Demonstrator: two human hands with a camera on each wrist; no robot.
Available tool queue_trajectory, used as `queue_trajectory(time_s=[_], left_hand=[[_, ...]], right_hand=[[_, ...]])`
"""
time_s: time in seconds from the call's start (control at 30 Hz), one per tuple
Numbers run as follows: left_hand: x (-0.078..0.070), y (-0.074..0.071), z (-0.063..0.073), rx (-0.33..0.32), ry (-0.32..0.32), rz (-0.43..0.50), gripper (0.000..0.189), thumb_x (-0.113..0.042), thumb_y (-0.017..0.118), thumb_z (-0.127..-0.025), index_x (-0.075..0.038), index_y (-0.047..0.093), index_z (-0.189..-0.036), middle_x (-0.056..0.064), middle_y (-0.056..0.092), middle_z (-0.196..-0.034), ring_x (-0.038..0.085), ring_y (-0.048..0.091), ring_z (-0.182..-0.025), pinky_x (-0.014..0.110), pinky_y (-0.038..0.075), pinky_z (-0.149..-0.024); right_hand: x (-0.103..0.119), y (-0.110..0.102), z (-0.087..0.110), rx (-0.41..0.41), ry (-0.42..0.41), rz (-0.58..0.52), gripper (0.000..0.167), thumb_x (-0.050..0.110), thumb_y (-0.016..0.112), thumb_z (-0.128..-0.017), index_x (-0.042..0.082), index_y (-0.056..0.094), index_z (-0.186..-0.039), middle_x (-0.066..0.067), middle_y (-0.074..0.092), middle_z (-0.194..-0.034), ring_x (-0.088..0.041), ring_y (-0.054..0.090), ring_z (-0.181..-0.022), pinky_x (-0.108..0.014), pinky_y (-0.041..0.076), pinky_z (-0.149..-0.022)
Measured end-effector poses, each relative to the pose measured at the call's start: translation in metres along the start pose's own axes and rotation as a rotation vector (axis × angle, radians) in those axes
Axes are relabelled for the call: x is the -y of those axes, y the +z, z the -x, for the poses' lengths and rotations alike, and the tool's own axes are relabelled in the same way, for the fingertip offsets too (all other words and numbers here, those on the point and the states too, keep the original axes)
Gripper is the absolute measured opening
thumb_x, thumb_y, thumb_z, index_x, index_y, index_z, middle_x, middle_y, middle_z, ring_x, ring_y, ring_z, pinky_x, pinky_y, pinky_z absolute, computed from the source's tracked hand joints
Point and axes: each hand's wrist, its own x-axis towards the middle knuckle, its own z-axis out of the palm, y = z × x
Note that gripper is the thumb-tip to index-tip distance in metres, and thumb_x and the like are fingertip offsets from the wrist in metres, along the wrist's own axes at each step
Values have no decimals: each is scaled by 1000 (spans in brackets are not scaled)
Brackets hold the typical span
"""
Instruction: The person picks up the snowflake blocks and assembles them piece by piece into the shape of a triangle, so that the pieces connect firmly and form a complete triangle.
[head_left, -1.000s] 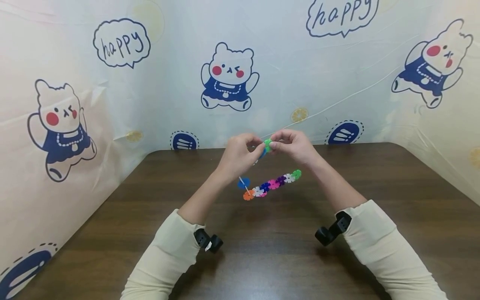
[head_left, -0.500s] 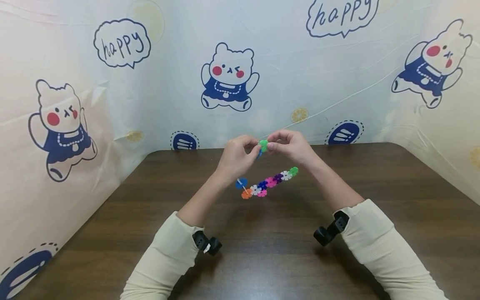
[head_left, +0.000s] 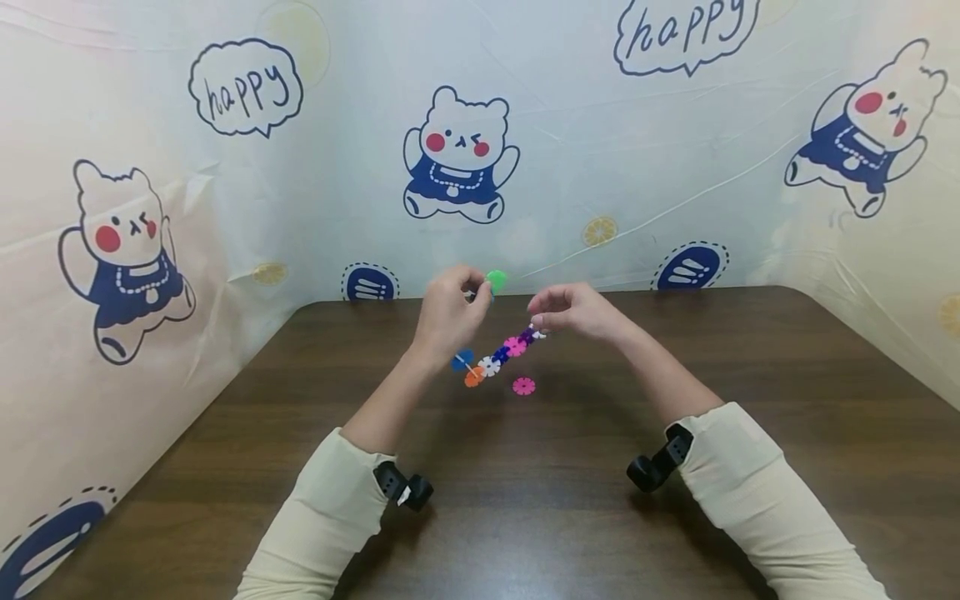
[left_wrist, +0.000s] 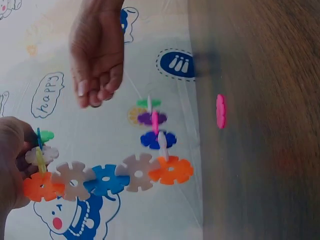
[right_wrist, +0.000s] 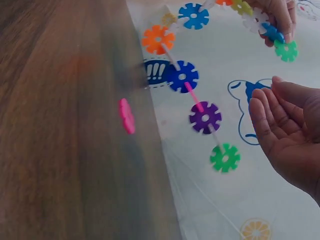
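Note:
My left hand [head_left: 448, 315] pinches one end of a chain of slotted plastic snowflake discs, beside a green disc [head_left: 497, 281] that sticks out past the fingertips. From there the chain curves down through white, blue and orange discs, then on to a dark blue disc [right_wrist: 182, 76], a purple disc [right_wrist: 205, 118] and another green disc [right_wrist: 225, 158] at its free end. It hangs in the air. My right hand [head_left: 581, 313] holds nothing; its fingers are loosely bent, as the right wrist view shows. In the head view it overlaps the chain's free end.
A single pink disc [head_left: 524, 386] lies on the dark wooden table [head_left: 510, 517], below the hanging chain. Behind the table hangs a pale cloth [head_left: 547, 167] printed with bears and lettering. Each wrist wears a black camera [head_left: 405, 486].
The right hand has let go of the green disc, and the hands have drawn apart. My left hand has moved left with the chain, which no longer overlaps the pink disc in the head view.

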Motion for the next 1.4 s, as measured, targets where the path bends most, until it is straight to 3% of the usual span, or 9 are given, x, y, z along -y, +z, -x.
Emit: queue_trajectory(time_s=[0.2,0.4,0.57,0.8,1.1,1.4], left_hand=[[2,-3,0,-70,-15,-10,6,-1,59,-86,3,61,-82,12,61,-82,21,58,-79,31,52,-70],[4,-5,0,-90,-48,-9,6,-2,60,-86,3,62,-83,11,60,-83,21,58,-82,31,51,-74],[6,-5,-1,-111,-58,-8,6,-1,60,-86,3,62,-83,11,60,-83,21,57,-80,33,51,-73],[8,-6,-2,-116,-76,-20,4,0,60,-85,4,62,-85,11,59,-84,20,56,-81,30,50,-72],[9,-9,-3,-131,-82,-17,5,0,60,-85,5,62,-85,10,59,-83,19,56,-79,28,50,-68],[13,-9,-3,-173,-39,-62,4,2,61,-83,4,63,-82,11,60,-81,21,56,-76,28,48,-68]], right_hand=[[-12,6,-4,69,51,68,27,8,65,-85,-6,59,-109,-12,63,-97,-25,60,-91,-39,49,-84],[-28,18,-12,142,104,163,26,8,67,-84,-2,61,-107,-8,63,-94,-21,58,-90,-36,48,-82],[-37,26,-16,216,200,212,28,7,67,-83,-3,61,-109,-8,62,-91,-20,58,-85,-33,49,-78],[-46,32,-21,259,291,281,26,9,68,-83,1,63,-107,-7,61,-91,-20,55,-84,-31,47,-76],[-47,35,-25,323,337,320,22,9,66,-84,4,64,-105,-7,60,-89,-20,55,-83,-33,46,-77],[-47,42,-28,353,304,372,20,9,69,-81,6,64,-100,-4,56,-80,-18,51,-74,-29,43,-68]])
